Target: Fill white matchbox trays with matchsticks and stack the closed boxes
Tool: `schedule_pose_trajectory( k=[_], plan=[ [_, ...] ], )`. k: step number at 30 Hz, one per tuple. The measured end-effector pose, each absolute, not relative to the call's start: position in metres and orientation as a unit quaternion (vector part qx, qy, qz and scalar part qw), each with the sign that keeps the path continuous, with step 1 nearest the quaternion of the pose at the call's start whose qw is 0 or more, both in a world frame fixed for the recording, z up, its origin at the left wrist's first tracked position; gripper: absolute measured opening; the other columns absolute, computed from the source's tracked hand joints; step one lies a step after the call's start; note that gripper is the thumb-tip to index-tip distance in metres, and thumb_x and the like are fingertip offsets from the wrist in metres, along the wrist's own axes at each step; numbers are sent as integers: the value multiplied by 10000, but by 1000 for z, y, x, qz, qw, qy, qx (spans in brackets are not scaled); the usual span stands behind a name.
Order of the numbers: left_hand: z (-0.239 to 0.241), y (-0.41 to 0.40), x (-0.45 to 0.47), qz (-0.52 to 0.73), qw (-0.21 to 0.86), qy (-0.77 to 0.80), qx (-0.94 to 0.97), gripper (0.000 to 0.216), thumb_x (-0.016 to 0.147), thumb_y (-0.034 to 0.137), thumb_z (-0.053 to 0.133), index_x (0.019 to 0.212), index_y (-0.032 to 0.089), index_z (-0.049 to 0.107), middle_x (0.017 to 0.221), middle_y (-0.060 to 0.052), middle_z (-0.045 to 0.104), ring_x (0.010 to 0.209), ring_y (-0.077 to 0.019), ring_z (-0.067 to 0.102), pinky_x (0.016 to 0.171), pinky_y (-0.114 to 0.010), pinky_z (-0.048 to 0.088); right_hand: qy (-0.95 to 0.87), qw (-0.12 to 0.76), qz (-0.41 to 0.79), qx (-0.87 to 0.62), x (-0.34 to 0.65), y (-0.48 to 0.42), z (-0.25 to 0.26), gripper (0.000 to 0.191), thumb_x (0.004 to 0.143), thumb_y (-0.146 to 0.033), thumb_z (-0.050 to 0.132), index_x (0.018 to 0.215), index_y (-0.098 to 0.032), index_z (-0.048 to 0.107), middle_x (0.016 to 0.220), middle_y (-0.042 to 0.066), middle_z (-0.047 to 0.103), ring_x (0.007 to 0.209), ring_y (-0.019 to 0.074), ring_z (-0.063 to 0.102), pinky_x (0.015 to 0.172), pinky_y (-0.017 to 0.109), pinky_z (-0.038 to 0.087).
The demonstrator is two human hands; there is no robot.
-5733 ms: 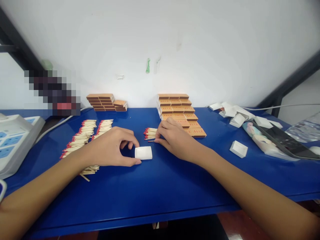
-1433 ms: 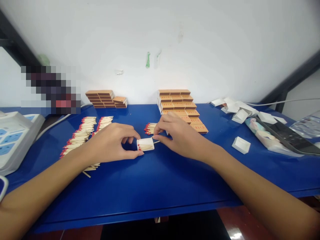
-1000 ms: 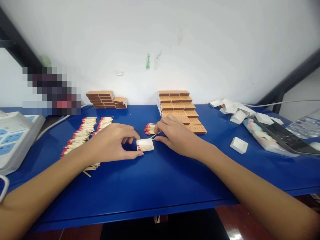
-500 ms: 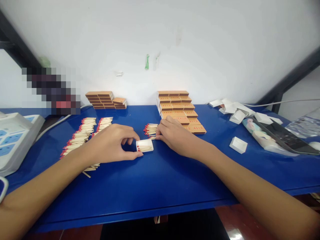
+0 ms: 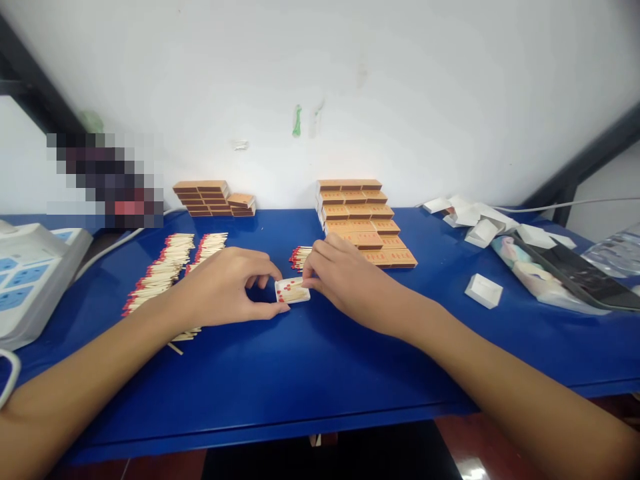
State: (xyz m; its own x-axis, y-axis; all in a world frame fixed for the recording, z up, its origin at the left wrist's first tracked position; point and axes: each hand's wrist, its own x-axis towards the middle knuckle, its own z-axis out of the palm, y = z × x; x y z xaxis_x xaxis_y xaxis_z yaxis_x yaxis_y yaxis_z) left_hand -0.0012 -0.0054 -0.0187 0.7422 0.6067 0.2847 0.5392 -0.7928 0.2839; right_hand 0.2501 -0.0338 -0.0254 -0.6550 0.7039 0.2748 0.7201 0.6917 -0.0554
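A small white matchbox tray (image 5: 293,300) lies on the blue table with several red-headed matches in it. My left hand (image 5: 240,287) grips the tray's left end between thumb and fingers. Over the tray's right end, my right hand (image 5: 335,273) pinches matches (image 5: 299,285) whose red heads point left into the tray. A small pile of loose matches (image 5: 299,257) lies just behind, partly hidden by my right hand. Two long rows of matches (image 5: 165,270) spread to the left, the nearer part covered by my left hand and forearm.
Stepped stacks of matchboxes (image 5: 357,212) stand by the wall behind my right hand; a smaller stack (image 5: 205,198) is at back left. One white tray (image 5: 484,291) sits right, near more white trays (image 5: 465,212) and a phone (image 5: 575,270). A power strip (image 5: 40,287) occupies the left.
My right hand has moved left from the loose pile to the tray, bringing matches over it. More red heads show in the tray. My left hand keeps its hold.
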Motion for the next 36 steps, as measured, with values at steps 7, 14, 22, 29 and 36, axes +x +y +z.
schedule_pose_trajectory(
  k=[7,14,22,29,36],
  plan=[
    [-21,-5,-1,190,86,296,932,321,865,502,802,957,196,775,779,5,689,674,-136,628,632,-276,448,-918,104,-26,-382,239,-37,-29,241,1104,-246,510,987,-137,690,1078,135,661,977,261,497,856,393,388],
    [-20,-5,-2,191,91,294,932,308,864,489,804,965,200,777,776,12,684,664,-129,625,626,-276,452,-910,147,69,-381,244,-41,-21,149,1072,-205,567,975,-169,674,1097,105,669,1010,246,514,892,384,405],
    [-19,-7,-1,192,95,295,931,293,862,474,805,955,197,783,771,7,689,667,-136,630,629,-280,444,-901,166,112,-384,243,-39,-25,172,1067,-215,595,912,-169,656,1033,89,678,978,223,551,871,366,422],
    [-19,-5,-1,188,95,295,932,306,865,483,805,964,194,784,770,5,690,670,-137,629,632,-279,449,-890,205,123,-387,249,-39,-23,83,1024,-176,657,942,-182,656,1006,59,678,971,214,541,833,340,410],
    [-17,-7,0,187,95,297,932,315,864,490,801,951,188,785,766,-3,697,661,-141,631,621,-279,450,-882,214,141,-395,253,-36,-25,125,1004,-177,671,884,-196,641,923,36,655,918,198,558,792,321,416]
  ],
)
